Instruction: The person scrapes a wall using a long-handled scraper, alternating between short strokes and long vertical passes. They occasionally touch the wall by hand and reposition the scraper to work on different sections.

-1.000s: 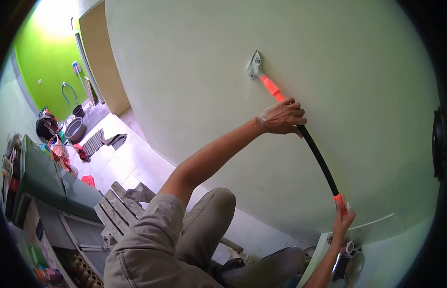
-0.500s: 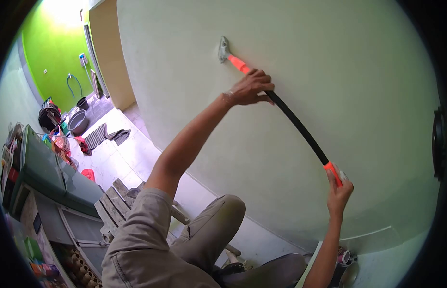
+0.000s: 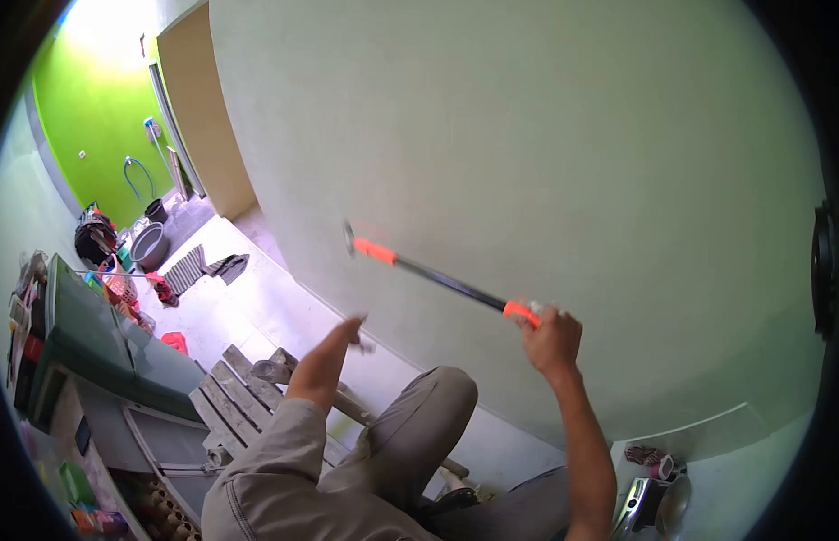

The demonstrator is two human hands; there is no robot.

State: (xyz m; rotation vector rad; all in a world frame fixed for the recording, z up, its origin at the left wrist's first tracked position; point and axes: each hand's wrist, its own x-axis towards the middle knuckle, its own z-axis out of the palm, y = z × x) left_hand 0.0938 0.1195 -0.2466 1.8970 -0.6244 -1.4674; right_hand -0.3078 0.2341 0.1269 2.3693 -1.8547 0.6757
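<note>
My right hand is wrapped around the orange end grip of a long-handled scraper. Its black shaft slants up and left to a second orange section and a blurred grey head, which is near the pale wall. My left hand is off the tool, low and left of it, in front of my raised knee. That hand is smeared by motion, but thumb and fingers show apart with nothing between them.
A slatted wooden bench stands at my left, beside a green refrigerator. Egg trays lie at lower left. Farther off, a grey basin and striped cloth are on the floor. Pans stand at lower right.
My left hand has let go of the shaft and dropped down and left. The scraper has come down and left with my right hand, its head now much lower along the wall.
</note>
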